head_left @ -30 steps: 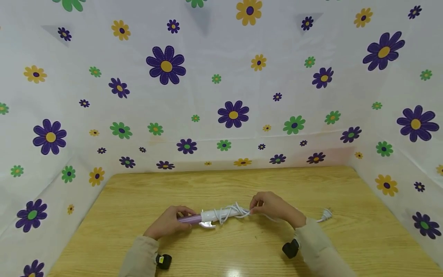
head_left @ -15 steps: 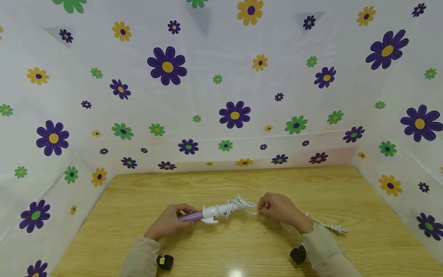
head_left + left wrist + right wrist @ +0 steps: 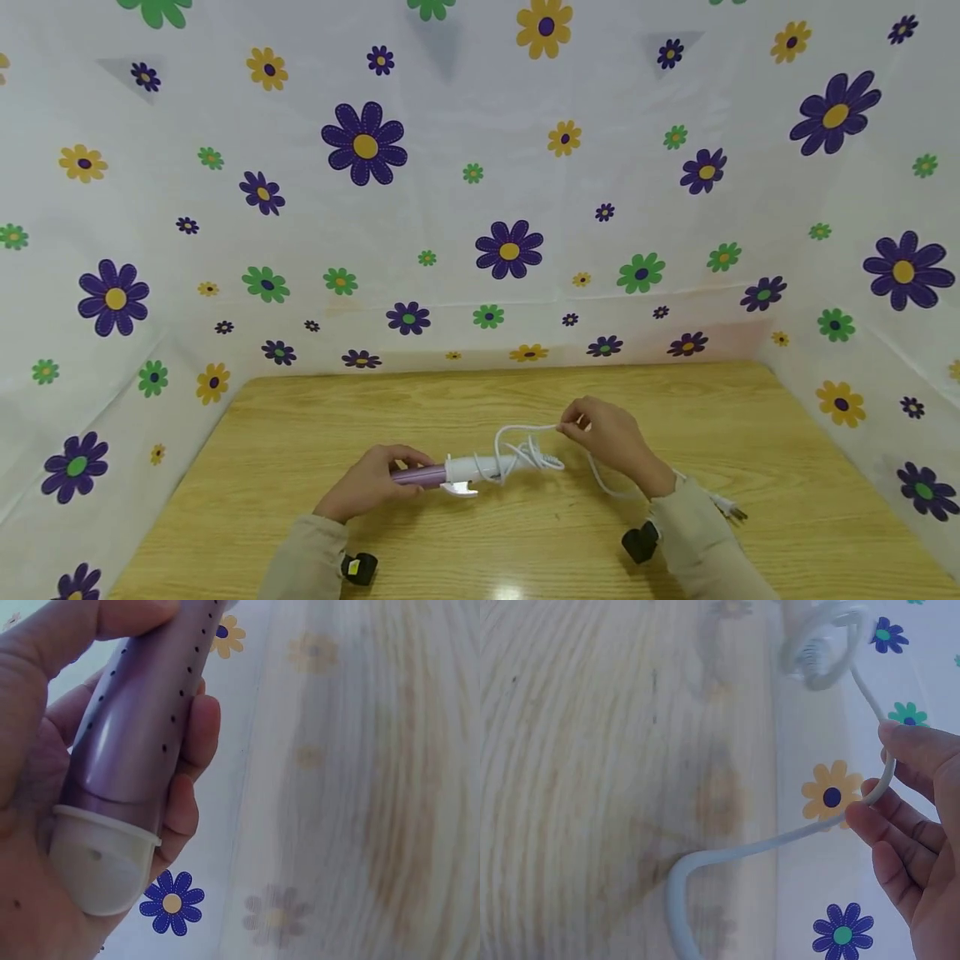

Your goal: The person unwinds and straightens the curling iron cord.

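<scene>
A curling iron [image 3: 467, 469] with a purple barrel, white handle and small white lever is held level just over the table. My left hand [image 3: 372, 482] grips its barrel. Small dark holes run along the barrel [image 3: 139, 742] in the left wrist view, and its white end cap [image 3: 103, 862] rests by the palm. Loose loops of white cord [image 3: 517, 427] lie around the handle. Beyond the handle's end, my right hand [image 3: 613, 435] pinches the cord between thumb and fingers. From there, the cord [image 3: 772, 841] bends down toward the table in the right wrist view.
The cord's white plug [image 3: 727, 507] lies on the wooden table [image 3: 375, 408], beside the right sleeve. Flower-patterned white sheets [image 3: 435, 192] enclose the table at the back and sides. Each wrist carries a small black camera [image 3: 640, 542].
My right hand has moved right, then up and away, drawing a wider loop of cord off the handle. The plug has shifted toward me. My left hand keeps its grip on the barrel.
</scene>
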Demonstrator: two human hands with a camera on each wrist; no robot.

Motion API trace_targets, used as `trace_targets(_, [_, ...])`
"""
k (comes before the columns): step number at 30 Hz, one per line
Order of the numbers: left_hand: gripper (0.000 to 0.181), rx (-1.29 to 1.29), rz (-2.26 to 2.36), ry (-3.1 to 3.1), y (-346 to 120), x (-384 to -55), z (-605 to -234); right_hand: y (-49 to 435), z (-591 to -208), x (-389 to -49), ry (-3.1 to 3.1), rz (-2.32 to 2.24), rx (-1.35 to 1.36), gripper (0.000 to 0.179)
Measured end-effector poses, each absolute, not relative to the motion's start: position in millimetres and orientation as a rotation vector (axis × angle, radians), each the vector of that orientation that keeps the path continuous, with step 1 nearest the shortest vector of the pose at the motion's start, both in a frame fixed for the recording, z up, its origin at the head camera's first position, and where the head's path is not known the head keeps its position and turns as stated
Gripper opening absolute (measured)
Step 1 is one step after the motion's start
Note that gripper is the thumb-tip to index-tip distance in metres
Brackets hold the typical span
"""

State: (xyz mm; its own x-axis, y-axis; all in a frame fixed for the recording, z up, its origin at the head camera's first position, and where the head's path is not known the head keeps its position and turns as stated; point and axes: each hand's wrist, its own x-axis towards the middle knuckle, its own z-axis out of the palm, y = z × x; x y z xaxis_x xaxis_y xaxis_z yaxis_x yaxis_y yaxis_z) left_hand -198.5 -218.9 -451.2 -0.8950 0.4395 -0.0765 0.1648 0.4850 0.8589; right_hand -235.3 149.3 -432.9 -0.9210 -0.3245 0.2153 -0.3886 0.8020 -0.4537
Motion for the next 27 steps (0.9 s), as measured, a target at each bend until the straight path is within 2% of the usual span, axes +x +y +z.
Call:
trace_targets(13, [0.036,0.480,1.281,2.525,-223.5,-202.4,-459.4,175.8,-414.5,-224.0,-2.809,0.921,0.604,0.009])
trace_targets(22, [0.035,0.460,1.266,2.587,-232.4,-204.9,-457.7,206.5,-412.9,-211.7,-2.807,0.920,0.710,0.006])
trace_targets(27, [0.036,0.451,1.293,2.578,-238.8,-203.2,-454.9,222.1,-419.2,-207.8,-2.829,0.963,0.659,0.007])
